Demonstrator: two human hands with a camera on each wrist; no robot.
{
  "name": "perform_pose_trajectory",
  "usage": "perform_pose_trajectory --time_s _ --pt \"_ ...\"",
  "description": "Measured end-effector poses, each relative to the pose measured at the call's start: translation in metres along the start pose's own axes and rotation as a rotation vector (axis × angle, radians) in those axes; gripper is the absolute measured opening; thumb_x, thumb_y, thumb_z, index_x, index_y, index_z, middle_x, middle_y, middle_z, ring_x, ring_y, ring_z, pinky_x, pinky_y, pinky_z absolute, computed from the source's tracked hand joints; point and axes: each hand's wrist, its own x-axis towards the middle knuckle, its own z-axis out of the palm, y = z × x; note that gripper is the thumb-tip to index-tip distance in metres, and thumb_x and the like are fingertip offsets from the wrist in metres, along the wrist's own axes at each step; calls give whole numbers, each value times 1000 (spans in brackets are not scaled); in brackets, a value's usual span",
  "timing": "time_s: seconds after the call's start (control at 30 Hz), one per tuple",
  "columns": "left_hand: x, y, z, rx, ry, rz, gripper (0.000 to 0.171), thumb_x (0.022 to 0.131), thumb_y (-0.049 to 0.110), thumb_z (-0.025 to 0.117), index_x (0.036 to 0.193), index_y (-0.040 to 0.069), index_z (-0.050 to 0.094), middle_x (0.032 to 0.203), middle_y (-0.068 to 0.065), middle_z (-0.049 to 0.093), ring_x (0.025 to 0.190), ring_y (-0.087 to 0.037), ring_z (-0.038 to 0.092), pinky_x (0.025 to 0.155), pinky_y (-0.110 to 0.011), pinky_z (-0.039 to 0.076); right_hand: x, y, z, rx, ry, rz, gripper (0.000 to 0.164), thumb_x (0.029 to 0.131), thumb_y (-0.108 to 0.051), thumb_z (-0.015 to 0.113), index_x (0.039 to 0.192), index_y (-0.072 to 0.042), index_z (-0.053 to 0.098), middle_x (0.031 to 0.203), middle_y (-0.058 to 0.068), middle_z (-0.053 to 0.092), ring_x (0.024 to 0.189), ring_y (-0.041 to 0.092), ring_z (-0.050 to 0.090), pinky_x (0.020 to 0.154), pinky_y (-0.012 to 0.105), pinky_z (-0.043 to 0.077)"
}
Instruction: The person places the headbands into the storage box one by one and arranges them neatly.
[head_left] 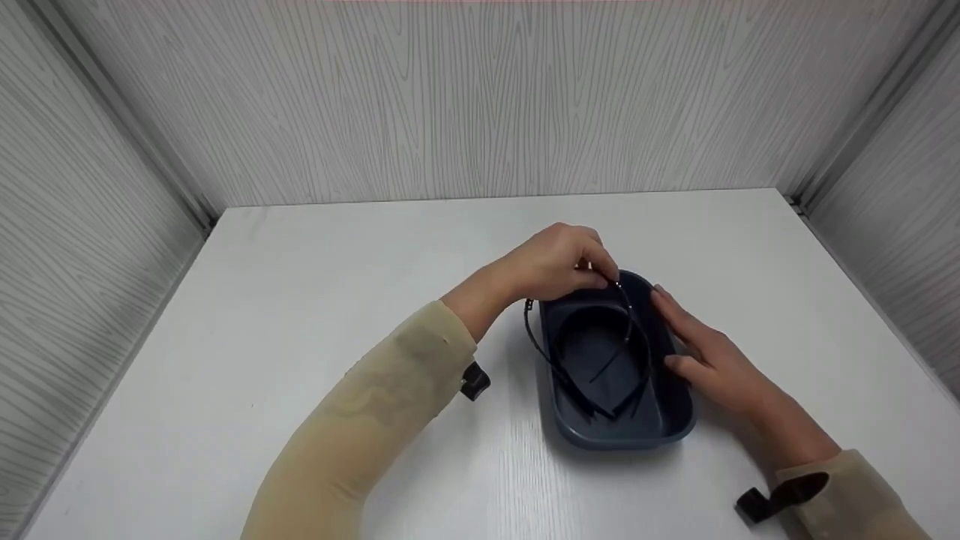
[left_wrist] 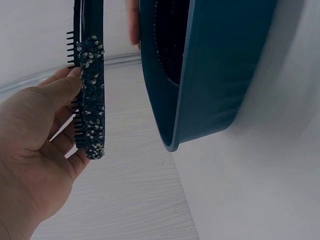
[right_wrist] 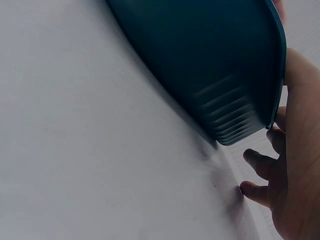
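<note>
My left hand [head_left: 559,262] pinches a black headband [left_wrist: 92,95] between thumb and fingers. The headband has comb teeth along one side and a sparkling, stone-covered stretch. It hangs over a dark blue plastic bin [head_left: 622,436], its ends pointing down toward it. Another dark, thin band [head_left: 611,364] with beaded specks shows at the bin; how the bands overlap there is hard to tell. On the bin's right rim, my right hand [head_left: 720,371] rests with its thumb and an outstretched finger. In the right wrist view, other fingers [right_wrist: 257,162] spread loosely outside the bin.
The bin stands on a white table [head_left: 360,255], right of its middle. Grey wood-grain panels [head_left: 480,97] enclose the table at the back and both sides. Black wrist straps [head_left: 474,381] are on both forearms.
</note>
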Motion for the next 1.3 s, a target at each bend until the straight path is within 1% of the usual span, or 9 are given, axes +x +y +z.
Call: perform_pose_trajectory --time_s 0.17,0.37,0.63,0.97,1.13,1.3 --pt "3 3 6 1 -15 6 19 100 11 75 118 14 83 116 -4 74 110 -14 66 94 -18 48 0 1 0 -7 -8 1 84 97 -4 58 171 -23 24 176 -1 20 159 9 20 119 12 17" --pt "8 4 13 3 -25 10 19 101 12 75 118 14 83 117 -3 74 114 -13 65 97 -17 46 -1 2 0 -18 -12 2 85 96 -4 58 171 -23 23 176 -1 20 159 9 19 119 11 17" --pt "15 2 24 4 -27 5 20 101 13 75 120 15 83 117 -3 73 111 -12 65 96 -16 46 -1 1 -1 10 -7 -2 84 96 -2 58 171 -22 25 176 1 20 159 10 21 119 12 18" --pt "18 -2 36 2 -7 0 21 101 16 76 120 16 83 115 0 73 107 -8 64 95 -16 46 0 -1 -1 9 -17 26 85 97 -5 58 171 -25 24 176 -1 20 158 8 20 119 11 18" --pt "20 -4 41 3 -12 -5 21 101 15 76 121 14 83 116 -3 73 109 -11 65 95 -16 46 0 0 0 0 -11 12 84 96 -3 58 171 -23 24 176 1 21 158 6 20 119 11 18" --pt "21 -7 48 9 -21 -9 22 101 16 76 121 15 82 116 -3 73 109 -11 65 95 -16 46 -1 2 0 3 -10 12 85 96 -3 59 171 -22 24 176 1 21 158 7 20 120 12 17"
